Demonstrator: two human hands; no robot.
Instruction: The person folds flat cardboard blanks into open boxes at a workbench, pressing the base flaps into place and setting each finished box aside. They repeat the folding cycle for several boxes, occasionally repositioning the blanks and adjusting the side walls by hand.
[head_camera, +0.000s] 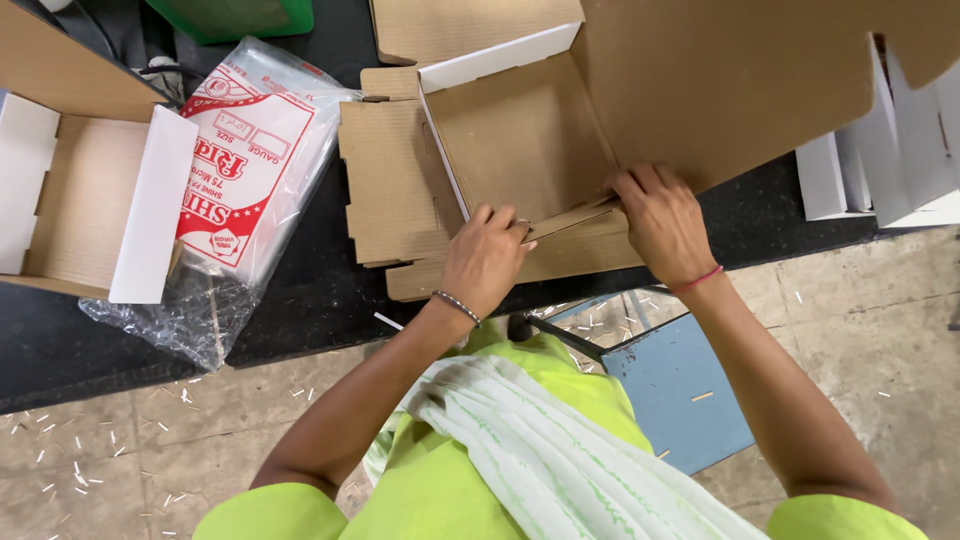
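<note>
Two bare hands work at a half-folded brown corrugated cardboard box that lies on the near edge of a black table, right of the middle of the scene. Its inside is plain brown with fine ribbing, while its outer face is white, as the thin white edges along the far and left walls show. One wide brown lid panel rises at the right and far side, a notched side flap lies flat to the left, and the near wall is only partly folded, with a loose strip slanting across it. At that near wall the left hand, a beaded bracelet on its wrist, curls over the cardboard with fingers bent and pinching the end of the slanting strip. Just to the right, the right hand, a pink thread on its wrist, presses down on the same strip at the box's near right corner, fingers closed around the fold. Well to the left, a second open box of the same brown and white cardboard rests on the table, and between the two boxes lies a clear plastic bag with red printing. A green container shows at the far edge. Flat white cardboard blanks are stacked at the far right. Below the table, a blue stool stands on a grey stone floor littered with small pale scraps.
</note>
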